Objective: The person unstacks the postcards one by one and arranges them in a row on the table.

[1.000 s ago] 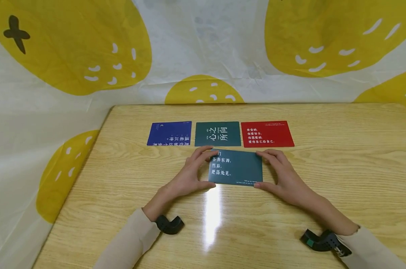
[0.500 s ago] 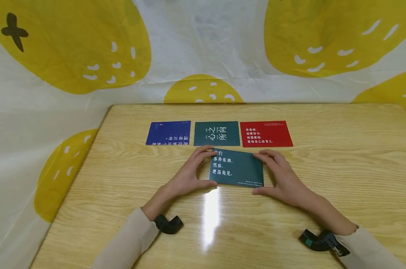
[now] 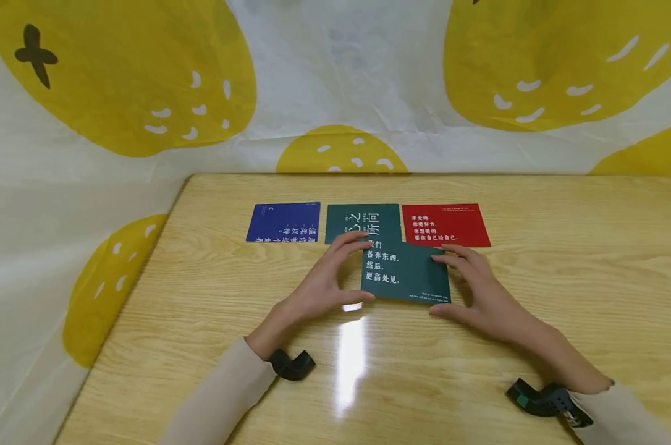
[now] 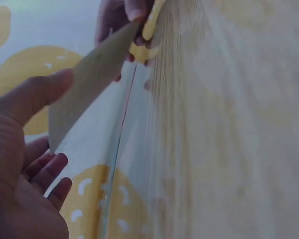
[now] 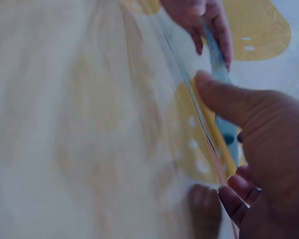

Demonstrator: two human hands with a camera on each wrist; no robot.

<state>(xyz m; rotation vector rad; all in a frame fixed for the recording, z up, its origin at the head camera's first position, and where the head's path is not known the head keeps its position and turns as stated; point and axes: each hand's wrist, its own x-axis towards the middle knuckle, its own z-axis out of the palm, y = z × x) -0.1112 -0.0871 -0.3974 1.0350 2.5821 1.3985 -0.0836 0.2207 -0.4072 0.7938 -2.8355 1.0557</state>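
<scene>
A dark green card with white Chinese writing is held up between both hands. My left hand pinches its left end, thumb at the near edge and fingers at the far edge. At the right end, my right hand grips it the same way. The left wrist view shows the card's plain pale back, tilted and raised off the table. Behind it lie a blue card, another green card and a red card in a row. The held card overlaps the near edge of that green card in the head view.
The wooden table reflects a bright strip of light in front of the hands. A white curtain with large yellow fruit shapes hangs along the table's back and left edges. Each wrist wears a black mount.
Both hands have carried the held card slightly right and away, so it now covers part of the row's green card in the head view. The head view has shifted a little.
</scene>
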